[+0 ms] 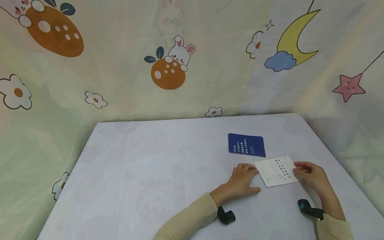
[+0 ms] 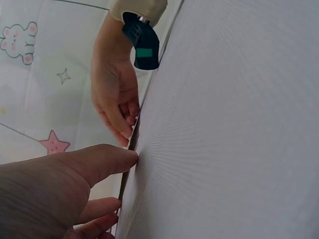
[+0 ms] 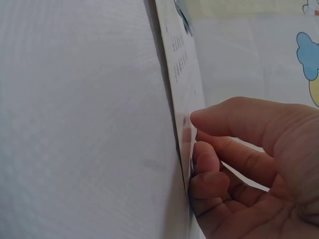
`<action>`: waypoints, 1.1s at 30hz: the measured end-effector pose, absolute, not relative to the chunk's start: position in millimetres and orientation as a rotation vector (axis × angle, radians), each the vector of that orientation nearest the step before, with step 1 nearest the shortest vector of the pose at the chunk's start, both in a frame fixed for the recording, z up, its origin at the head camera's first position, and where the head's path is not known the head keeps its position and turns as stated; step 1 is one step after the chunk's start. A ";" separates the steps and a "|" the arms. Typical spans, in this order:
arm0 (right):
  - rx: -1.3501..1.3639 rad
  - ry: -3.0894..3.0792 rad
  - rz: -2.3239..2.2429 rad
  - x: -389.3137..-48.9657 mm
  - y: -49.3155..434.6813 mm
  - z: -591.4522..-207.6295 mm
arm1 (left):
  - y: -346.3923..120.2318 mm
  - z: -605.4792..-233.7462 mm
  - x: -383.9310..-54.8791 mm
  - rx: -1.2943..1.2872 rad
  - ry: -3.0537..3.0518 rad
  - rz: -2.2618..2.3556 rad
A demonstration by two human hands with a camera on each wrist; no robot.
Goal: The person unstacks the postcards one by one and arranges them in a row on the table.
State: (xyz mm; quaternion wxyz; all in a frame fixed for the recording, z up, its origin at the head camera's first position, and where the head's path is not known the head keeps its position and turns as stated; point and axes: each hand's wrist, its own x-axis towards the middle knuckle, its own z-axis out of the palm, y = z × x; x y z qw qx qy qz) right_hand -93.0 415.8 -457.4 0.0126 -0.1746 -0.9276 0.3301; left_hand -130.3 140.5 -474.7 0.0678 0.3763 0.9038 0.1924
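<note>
A white card (image 1: 277,171) printed with dark characters lies on the table between my hands, one short edge toward each. My right hand (image 1: 313,177) pinches its right edge. In the right wrist view, the thumb (image 3: 212,119) rests on the printed face of the card (image 3: 178,64), with curled fingers at its edge. At the opposite edge is my left hand (image 1: 242,180), its fingertips by the card's upper left corner and its thumb spread apart below. The left wrist view shows that hand (image 2: 65,184) low over the table, holding nothing visible.
Just behind the white card lies a small pile of dark blue cards (image 1: 246,145) with white lettering. Both rest on a white-covered table (image 1: 135,173). A patterned cloth backdrop (image 1: 126,60) rises behind the table and along its sides.
</note>
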 end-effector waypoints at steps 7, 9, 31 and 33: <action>-0.546 -2.872 1.025 -94.3 414.7 -457.4 | 138.9 -475.1 -132.1 1.133 2.716 0.559; -0.553 -2.854 1.026 -94.8 414.0 -457.2 | 138.2 -473.1 -133.4 1.125 2.698 0.572; -0.583 -2.681 1.197 -115.2 369.1 -460.4 | 116.5 -472.2 -170.3 0.756 2.777 1.076; -0.561 -2.684 1.197 -117.8 365.0 -459.3 | 114.4 -471.4 -173.3 0.736 2.783 1.093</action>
